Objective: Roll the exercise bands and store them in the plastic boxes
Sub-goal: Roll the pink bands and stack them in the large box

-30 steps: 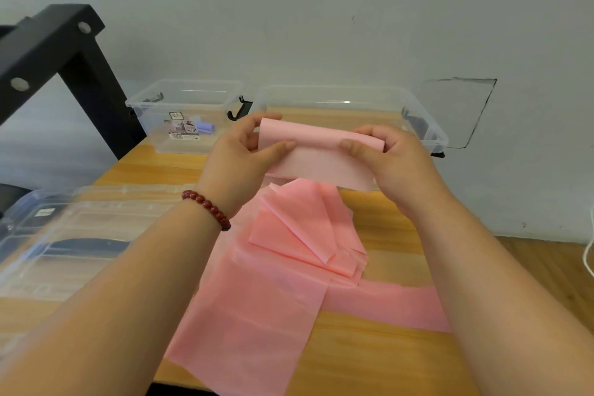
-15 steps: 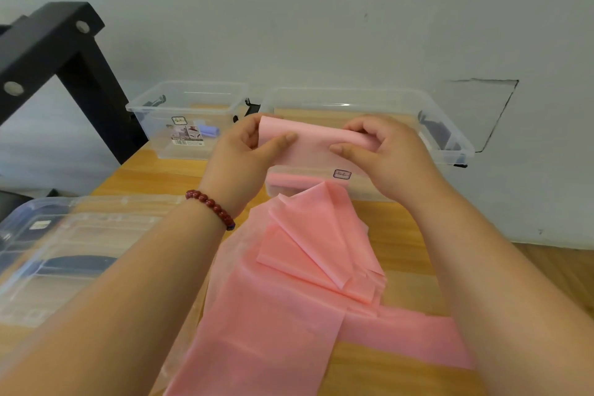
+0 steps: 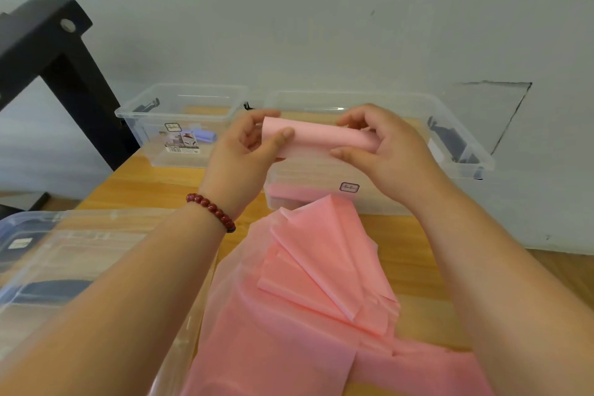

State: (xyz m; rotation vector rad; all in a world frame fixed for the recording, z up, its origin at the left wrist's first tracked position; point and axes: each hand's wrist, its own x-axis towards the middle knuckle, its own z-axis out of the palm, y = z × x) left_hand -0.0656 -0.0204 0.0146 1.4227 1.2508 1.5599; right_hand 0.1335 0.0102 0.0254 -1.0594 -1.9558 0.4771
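Band roll (image 3: 316,136) spans left grip (image 3: 241,154) to right grip (image 3: 390,151), both ends pinched.

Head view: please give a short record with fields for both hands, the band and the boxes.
left hand: grips the left end of the roll
right hand: grips the right end of the roll
roll: pink, held in the air in front of the large box
loose band: pink, crumpled on the table
small box: open, back left, holds a purple item
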